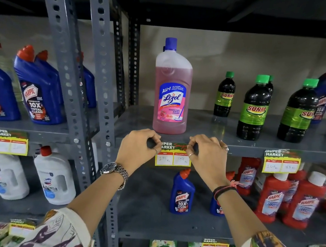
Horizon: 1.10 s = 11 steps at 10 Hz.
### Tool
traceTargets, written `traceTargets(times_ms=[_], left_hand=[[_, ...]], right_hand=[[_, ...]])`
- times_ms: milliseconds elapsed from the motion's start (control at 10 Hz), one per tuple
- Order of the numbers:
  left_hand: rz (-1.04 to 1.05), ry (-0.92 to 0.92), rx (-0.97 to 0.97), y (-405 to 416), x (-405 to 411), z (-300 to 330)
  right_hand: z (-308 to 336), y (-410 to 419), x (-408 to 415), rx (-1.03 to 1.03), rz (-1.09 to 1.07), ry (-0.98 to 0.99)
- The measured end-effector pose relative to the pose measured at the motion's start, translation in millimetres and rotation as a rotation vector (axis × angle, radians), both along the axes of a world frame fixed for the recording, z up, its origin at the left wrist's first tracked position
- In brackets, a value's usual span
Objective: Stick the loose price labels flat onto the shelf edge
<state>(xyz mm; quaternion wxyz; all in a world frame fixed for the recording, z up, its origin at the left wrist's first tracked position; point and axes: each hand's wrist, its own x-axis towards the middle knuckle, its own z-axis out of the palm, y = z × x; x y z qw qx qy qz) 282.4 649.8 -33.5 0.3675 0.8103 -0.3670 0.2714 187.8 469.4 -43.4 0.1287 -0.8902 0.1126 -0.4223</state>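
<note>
The pink Lizol bottle [172, 88] stands upright near the front of a grey metal shelf, and everything here is placed from it. Directly below it, on the shelf edge [255, 149], hangs a price label [173, 155] with a "SUPER MARKET" header and a yellow-framed lower part carrying two white boxes with handwritten figures.

The left hand [135, 150] pinches the label's upper left corner, thumb and forefinger closed narrow on the paper against the shelf edge; a ring shows on one finger and a metal wristwatch [115, 169] sits on the wrist. The right hand [208, 157] pinches the upper right corner the same way, fingers curled tight on the label, with rings on it and a dark band and pink thread around the wrist. The lower half of the label hangs free below the edge, between the two hands.

To the right of the Lizol bottle, on the same shelf, stand dark Sunny bottles [255, 108] with green caps, and below them a second price label [281, 162] hangs on the same edge. Left of the Lizol bottle, past the perforated grey upright [101, 77], blue Harpic bottles [38, 89] stand in a row. Below the held label, one shelf down, a small blue Harpic bottle [182, 193] stands upright.
</note>
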Motion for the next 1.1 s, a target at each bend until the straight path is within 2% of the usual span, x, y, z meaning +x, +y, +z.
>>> traceTargets(times_ms=[200, 400, 900, 1000, 1100], left_hand=[[0.059, 0.033, -0.021, -8, 2, -2], [0.070, -0.025, -0.017, -13, 1, -4], [-0.140, 0.067, 0.059, 8, 16, 2], [-0.160, 0.112, 0.111, 14, 15, 9], [-0.104, 0.009, 0.070, 19, 13, 27]], right_hand=[[-4, 7, 11, -0.006, -0.087, -0.017], [-4, 8, 16, -0.007, -0.103, -0.029], [3, -9, 4, 0.013, 0.009, -0.048], [10, -12, -3, 0.080, 0.080, 0.028], [29, -10, -7, 0.043, 0.093, -0.089]])
